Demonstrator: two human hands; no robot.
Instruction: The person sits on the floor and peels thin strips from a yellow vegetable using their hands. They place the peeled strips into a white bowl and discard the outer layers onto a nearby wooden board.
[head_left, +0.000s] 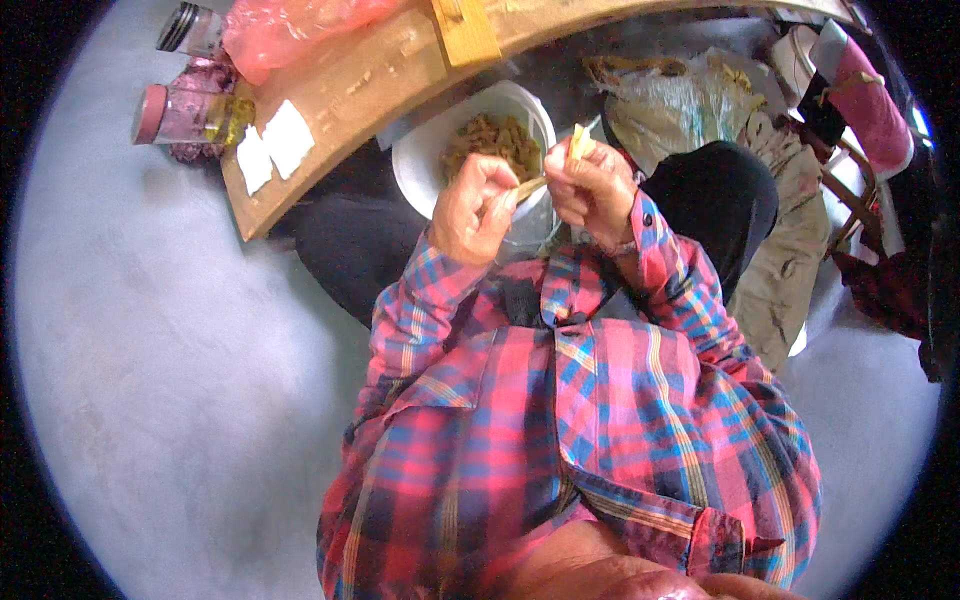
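My left hand pinches one end of a thin tan strip between thumb and fingers. The strip's other end meets my right hand, whose fingers are closed around a pale yellow piece that sticks out at the top. Whether the strip and the yellow piece are joined is hidden by my fingers. Both hands are above the near rim of a white plastic bucket. Inside the bucket lies a heap of brownish, shredded-looking pieces; what they are cannot be told.
A wooden bench curves across the front, bearing white paper pieces, a pink plastic bag and a yellow wooden block. A red-lidded jar and a black-lidded jar are at left. A plastic sack lies right.
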